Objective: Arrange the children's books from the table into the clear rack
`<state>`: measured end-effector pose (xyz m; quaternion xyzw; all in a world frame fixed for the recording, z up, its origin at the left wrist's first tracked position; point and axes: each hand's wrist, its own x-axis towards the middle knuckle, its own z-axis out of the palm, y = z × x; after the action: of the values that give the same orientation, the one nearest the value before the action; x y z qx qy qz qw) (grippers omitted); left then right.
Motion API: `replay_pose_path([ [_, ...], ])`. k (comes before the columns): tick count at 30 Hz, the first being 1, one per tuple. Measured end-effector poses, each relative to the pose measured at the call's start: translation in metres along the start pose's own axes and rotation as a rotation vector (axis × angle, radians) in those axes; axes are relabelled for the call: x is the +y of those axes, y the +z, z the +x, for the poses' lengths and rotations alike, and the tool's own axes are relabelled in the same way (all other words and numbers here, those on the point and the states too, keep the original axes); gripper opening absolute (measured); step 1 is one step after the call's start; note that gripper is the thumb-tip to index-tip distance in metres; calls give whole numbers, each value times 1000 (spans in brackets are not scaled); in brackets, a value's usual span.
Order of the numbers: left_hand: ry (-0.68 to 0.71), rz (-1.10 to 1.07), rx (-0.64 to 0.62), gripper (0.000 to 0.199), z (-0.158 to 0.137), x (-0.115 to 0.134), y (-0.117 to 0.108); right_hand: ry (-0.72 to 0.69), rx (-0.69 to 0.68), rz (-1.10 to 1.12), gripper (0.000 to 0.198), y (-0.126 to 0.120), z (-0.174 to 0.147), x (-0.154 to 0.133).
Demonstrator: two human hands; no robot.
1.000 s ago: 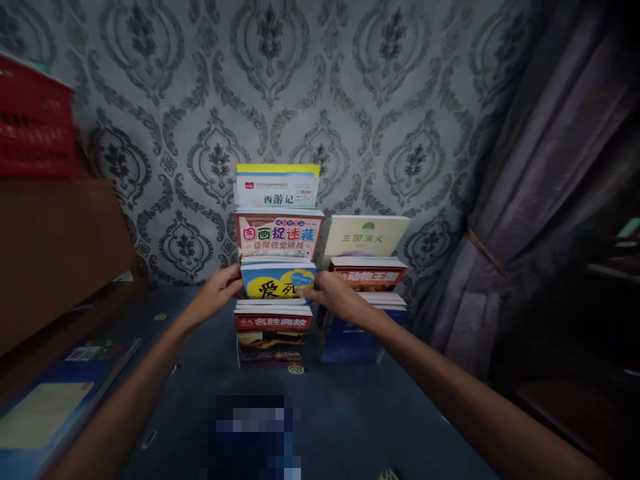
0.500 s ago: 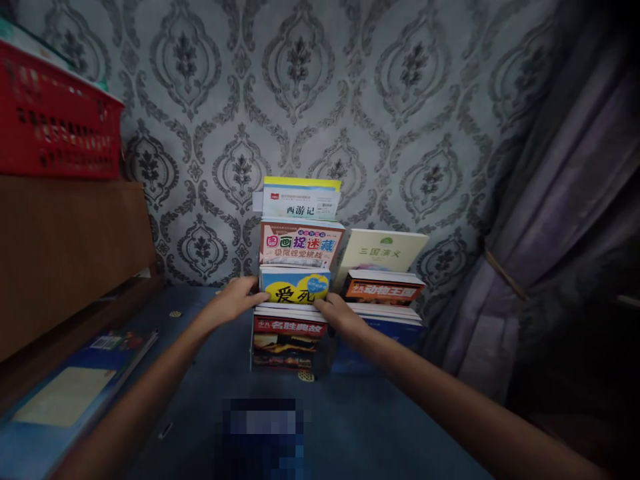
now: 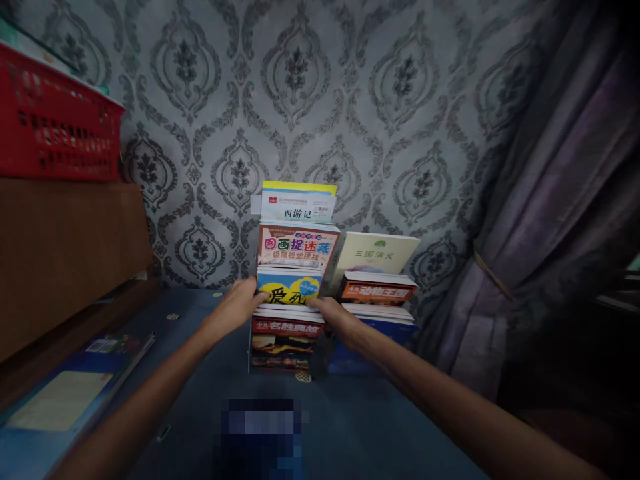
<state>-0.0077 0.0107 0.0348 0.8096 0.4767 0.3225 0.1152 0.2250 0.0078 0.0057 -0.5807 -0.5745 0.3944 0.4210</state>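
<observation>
A blue and yellow book (image 3: 287,285) stands in the left column of a tiered row of books, and both my hands are on it. My left hand (image 3: 239,301) grips its left edge, thumb on the front cover, other fingers mostly hidden behind. At the right edge, my right hand (image 3: 337,319) holds it the same way, thumb on the cover. Just in front and lower stands a dark red book (image 3: 287,341). Behind rise a pinkish picture book (image 3: 297,247) and a pale book with a yellow top edge (image 3: 297,205).
Right of this column stand a pale green book (image 3: 377,253), an orange and black book (image 3: 379,292) and a dark blue book (image 3: 373,343). Another blue book (image 3: 60,400) lies flat at left, below a wooden cabinet (image 3: 70,253) bearing a red basket (image 3: 60,120). A tied curtain (image 3: 500,267) hangs right.
The blue and yellow book has shifted slightly left and a touch lower against its neighbours, both hands still on it. The whole view has also moved a little.
</observation>
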Motion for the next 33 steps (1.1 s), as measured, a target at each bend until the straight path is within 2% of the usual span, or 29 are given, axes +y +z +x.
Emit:
replay_pose_path([
  [5,-119,264,-50,29,-2,16,-5,-4,-2,89,30,-2,-6,-3],
  [11,-56,205,-36,34,-4,12,-6,-174,37,115,35,-4,-6,-4],
  [14,-86,235,-45,30,-3,13,-4,-289,86,86,37,0,-5,-3],
  [16,-113,279,-58,29,-1,15,-3,-313,111,72,38,3,-4,-1],
  [19,-100,290,-67,28,2,15,-4,-277,128,78,39,8,-4,3],
  [25,-92,257,-84,22,3,9,-5,-98,58,109,33,7,-4,13],
  [33,-75,236,-105,24,3,10,-4,-108,54,128,30,4,-10,12],
])
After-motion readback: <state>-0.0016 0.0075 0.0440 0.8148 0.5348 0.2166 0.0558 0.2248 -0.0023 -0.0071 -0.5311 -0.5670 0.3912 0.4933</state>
